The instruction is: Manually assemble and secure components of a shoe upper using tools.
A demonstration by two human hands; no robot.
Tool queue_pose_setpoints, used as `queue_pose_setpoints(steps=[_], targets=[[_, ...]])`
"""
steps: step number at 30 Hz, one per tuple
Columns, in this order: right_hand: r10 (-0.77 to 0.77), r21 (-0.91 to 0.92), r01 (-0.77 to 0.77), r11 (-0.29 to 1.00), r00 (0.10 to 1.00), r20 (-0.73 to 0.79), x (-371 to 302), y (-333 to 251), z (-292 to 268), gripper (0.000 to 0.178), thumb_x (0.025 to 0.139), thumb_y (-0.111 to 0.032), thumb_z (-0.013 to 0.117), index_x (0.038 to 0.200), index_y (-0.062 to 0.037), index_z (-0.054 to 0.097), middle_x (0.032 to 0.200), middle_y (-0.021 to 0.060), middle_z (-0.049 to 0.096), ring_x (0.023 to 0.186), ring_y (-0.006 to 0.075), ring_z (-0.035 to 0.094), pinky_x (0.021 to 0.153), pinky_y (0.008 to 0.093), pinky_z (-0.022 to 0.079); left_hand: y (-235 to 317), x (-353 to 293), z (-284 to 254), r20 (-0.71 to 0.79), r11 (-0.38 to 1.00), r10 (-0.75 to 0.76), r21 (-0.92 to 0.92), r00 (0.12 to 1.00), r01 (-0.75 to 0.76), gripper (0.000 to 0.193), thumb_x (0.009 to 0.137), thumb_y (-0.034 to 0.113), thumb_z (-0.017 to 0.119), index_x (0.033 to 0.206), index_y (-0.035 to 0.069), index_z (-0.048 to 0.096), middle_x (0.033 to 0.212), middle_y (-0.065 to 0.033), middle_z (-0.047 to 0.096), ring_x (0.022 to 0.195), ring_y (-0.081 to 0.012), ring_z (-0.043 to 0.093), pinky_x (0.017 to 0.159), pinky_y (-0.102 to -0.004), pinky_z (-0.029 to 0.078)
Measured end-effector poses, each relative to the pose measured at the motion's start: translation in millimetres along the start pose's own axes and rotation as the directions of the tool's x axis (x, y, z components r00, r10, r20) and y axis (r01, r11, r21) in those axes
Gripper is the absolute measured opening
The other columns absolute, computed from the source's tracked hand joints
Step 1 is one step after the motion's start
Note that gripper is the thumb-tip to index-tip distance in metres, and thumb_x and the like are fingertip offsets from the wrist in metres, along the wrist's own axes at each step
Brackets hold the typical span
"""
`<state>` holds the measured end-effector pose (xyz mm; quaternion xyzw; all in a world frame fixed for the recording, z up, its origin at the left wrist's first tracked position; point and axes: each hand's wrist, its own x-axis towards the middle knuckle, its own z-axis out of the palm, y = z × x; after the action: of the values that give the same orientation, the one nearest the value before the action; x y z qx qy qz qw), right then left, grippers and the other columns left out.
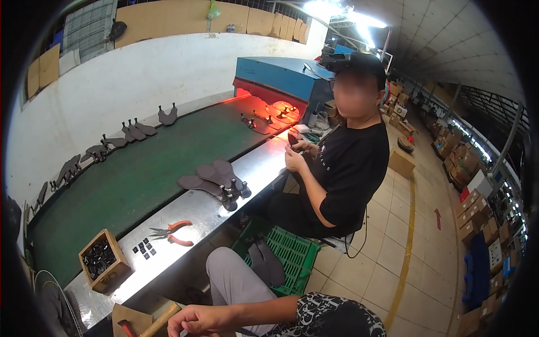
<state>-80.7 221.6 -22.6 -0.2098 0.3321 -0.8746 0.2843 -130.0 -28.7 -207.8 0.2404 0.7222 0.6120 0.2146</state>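
My right hand (193, 321) is low in the picture, its fingers curled; the lower edge cuts it off and what they hold, if anything, does not show. Right beside it runs a wooden handle (161, 320), next to a piece of brown board (128, 315) with a red-handled tool (127, 328) on it. My left hand is out of view. On the metal ledge (168, 208) lie pliers with orange handles (178, 233), several small black square pieces (145, 248) and a wooden box (119, 269) of small black parts.
A green conveyor belt (135, 180) runs toward a blue machine (281, 78) glowing red inside. Dark flat pieces with black knobs (216, 178) lie on the ledge. A seated co-worker (351, 151) holds a dark piece. A green crate (292, 253) stands beside my knee (224, 269).
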Motion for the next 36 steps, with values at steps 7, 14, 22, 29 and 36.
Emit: queue_pose_setpoints(steps=[7, 14, 22, 29, 36], targets=[[0.05, -0.092, -0.053, 0.994, 0.998, -0.038, -1.2, -9.3, 14.5, 0.062, 0.084, -0.063, 0.06, 0.104, -0.0041, 0.059, 0.089, 0.0011, 0.062, 0.043, 0.0047, 0.049, 0.037, 0.0167, 0.039, 187.4, 24.1, -28.2, -0.186, 0.928, -0.355, -0.19, 0.916, 0.321, 0.045, 0.083, 0.029, 0.055, 0.113, -0.004, 0.058, 0.094, -0.0142, 0.065, 0.087, -0.0238, 0.062, 0.082, -0.0336, 0.05], [-0.07, -0.094, 0.071, 0.993, 0.997, 0.014, -19.1, -20.9, 24.3, 0.052, 0.092, -0.051, 0.057, 0.099, 0.0007, 0.061, 0.103, 0.0121, 0.056, 0.068, 0.01, 0.06, 0.049, 0.0146, 0.047, 276.6, -21.2, 88.7, 0.22, 0.697, -0.145, -0.669, 0.965, 0.257, 0.027, 0.094, 0.02, 0.048, 0.097, -0.004, 0.06, 0.097, -0.0099, 0.06, 0.096, -0.0172, 0.056, 0.087, -0.0297, 0.043], [-0.098, -0.1, 0.095, 0.99, 0.995, -0.023, -12.3, -24.1, 37.7, 0.054, 0.091, -0.054, 0.056, 0.084, -0.0014, 0.064, 0.081, 0.0091, 0.063, 0.097, 0.0246, 0.05, 0.089, 0.0366, 0.04, 270.4, -24.8, 86.8, 0.242, 0.719, -0.105, -0.652, 0.965, 0.242, 0.023, 0.095, 0.014, 0.047, 0.101, -0.005, 0.058, 0.098, -0.0114, 0.06, 0.098, -0.0191, 0.056, 0.09, -0.0319, 0.042], [-0.142, -0.044, 0.142, 0.989, 0.99, 0.012, -11.6, -21.9, 38.2, 0.05, 0.093, -0.051, 0.054, 0.083, -0.0029, 0.065, 0.08, 0.0083, 0.064, 0.096, 0.0242, 0.049, 0.089, 0.0352, 0.04, 280.9, -22.1, 89.2, 0.211, 0.743, -0.177, -0.612, 0.961, 0.272, 0.033, 0.084, 0.013, 0.053, 0.11, -0.007, 0.05, 0.091, -0.0153, 0.061, 0.091, -0.0241, 0.058, 0.087, -0.0327, 0.044], [-0.056, 0.007, 0.057, 0.998, 0.995, -0.084, -12.4, -8.3, 32.3, 0.056, 0.089, -0.058, 0.055, 0.088, -0.0033, 0.064, 0.084, 0.0086, 0.062, 0.099, 0.0243, 0.049, 0.089, 0.0371, 0.04, 268.6, -22.3, 84.0, 0.253, 0.553, -0.147, -0.781, 0.956, 0.291, 0.024, 0.091, 0.016, 0.049, 0.096, -0.005, 0.06, 0.097, -0.0138, 0.06, 0.097, -0.0212, 0.056, 0.09, -0.0314, 0.042]])
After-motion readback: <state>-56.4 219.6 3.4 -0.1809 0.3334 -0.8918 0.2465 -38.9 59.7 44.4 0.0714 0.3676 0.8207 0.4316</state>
